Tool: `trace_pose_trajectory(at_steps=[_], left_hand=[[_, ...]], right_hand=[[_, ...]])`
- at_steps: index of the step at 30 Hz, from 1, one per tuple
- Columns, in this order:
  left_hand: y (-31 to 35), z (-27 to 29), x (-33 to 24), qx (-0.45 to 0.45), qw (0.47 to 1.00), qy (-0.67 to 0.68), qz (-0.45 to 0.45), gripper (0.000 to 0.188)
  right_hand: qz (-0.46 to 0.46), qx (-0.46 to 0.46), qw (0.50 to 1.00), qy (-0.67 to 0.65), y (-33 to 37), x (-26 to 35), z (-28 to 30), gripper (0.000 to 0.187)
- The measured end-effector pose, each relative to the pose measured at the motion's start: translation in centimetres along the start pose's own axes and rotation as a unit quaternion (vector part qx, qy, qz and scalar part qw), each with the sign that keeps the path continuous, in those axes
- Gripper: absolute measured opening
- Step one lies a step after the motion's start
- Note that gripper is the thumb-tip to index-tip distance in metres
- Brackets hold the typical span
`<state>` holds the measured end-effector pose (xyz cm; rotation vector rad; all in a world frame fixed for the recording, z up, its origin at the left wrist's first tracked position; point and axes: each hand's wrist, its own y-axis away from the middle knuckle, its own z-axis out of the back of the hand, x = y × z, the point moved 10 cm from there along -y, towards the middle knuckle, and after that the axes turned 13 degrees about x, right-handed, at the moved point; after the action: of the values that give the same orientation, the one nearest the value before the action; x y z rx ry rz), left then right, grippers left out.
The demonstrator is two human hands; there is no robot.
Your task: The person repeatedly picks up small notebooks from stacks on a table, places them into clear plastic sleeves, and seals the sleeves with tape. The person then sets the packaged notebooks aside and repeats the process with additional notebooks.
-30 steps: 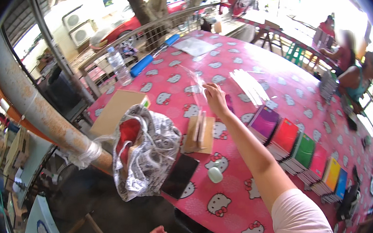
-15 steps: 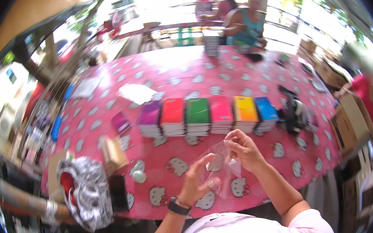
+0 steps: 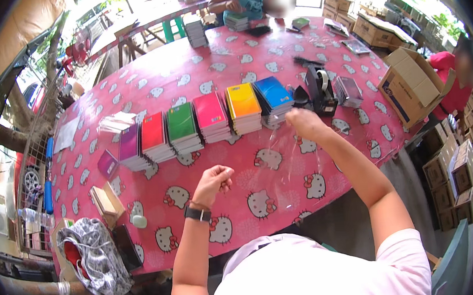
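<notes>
My right hand [image 3: 307,125] is closed at the front of the blue notebook stack [image 3: 273,94]. From its fingers hangs a clear plastic bag [image 3: 291,156], thin and hard to make out against the tablecloth. My left hand [image 3: 214,182], with a dark watch on the wrist, is curled above the table, apart from the bag; whatever its fingers may hold is hidden. Spiral notebooks stand in a row of stacks: purple [image 3: 129,143], red [image 3: 153,131], green [image 3: 181,121], pink [image 3: 210,111], yellow [image 3: 243,101] and blue.
A black tape dispenser [image 3: 320,91] and a small notebook pile [image 3: 349,91] lie right of the row. White papers [image 3: 117,122], a purple notebook [image 3: 107,163] and a grey cloth bundle [image 3: 96,255] are at left. An open carton [image 3: 413,85] stands right; a person [image 3: 246,1] sits across.
My hands have moved apart. The right one went right toward the blue stack with the plastic bag; the left let go of the bag and drew left, curling closed. The view has shifted right.
</notes>
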<state>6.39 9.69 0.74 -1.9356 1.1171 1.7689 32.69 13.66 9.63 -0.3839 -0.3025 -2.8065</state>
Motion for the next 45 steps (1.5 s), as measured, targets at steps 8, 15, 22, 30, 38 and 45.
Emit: trace_pose_trajectory(at_steps=[8, 15, 22, 30, 38, 45], left_hand=[[-0.4, -7.6, -1.6, -0.1, 0.977, -0.17, -0.083, 0.11], [1.2, -12.9, -2.4, -0.236, 0.851, -0.428, -0.192, 0.11], [0.5, -1.9, 1.0, -0.159, 0.98, -0.044, -0.115, 0.07], [3.7, -8.3, -3.9, -0.25, 0.902, -0.179, -0.304, 0.081], [4.4, -8.4, -4.0, -0.273, 0.87, -0.3, -0.281, 0.076], [4.4, -1.3, -2.3, -0.249, 0.92, -0.132, -0.271, 0.026]], right_hand=[[-0.084, 0.048, 0.995, -0.03, -3.1, 4.9, -5.0, 0.018], [-0.144, 0.013, 0.984, -0.103, -5.6, 5.1, -9.7, 0.027], [-0.061, -0.033, 0.928, -0.366, -6.1, 7.1, -11.6, 0.025], [-0.121, -0.05, 0.931, -0.342, -8.4, 8.0, -10.3, 0.016], [-0.099, -0.029, 0.672, -0.733, -8.4, 9.2, -13.5, 0.016], [-0.081, -0.029, 0.688, -0.72, -5.7, 9.4, -11.2, 0.002]])
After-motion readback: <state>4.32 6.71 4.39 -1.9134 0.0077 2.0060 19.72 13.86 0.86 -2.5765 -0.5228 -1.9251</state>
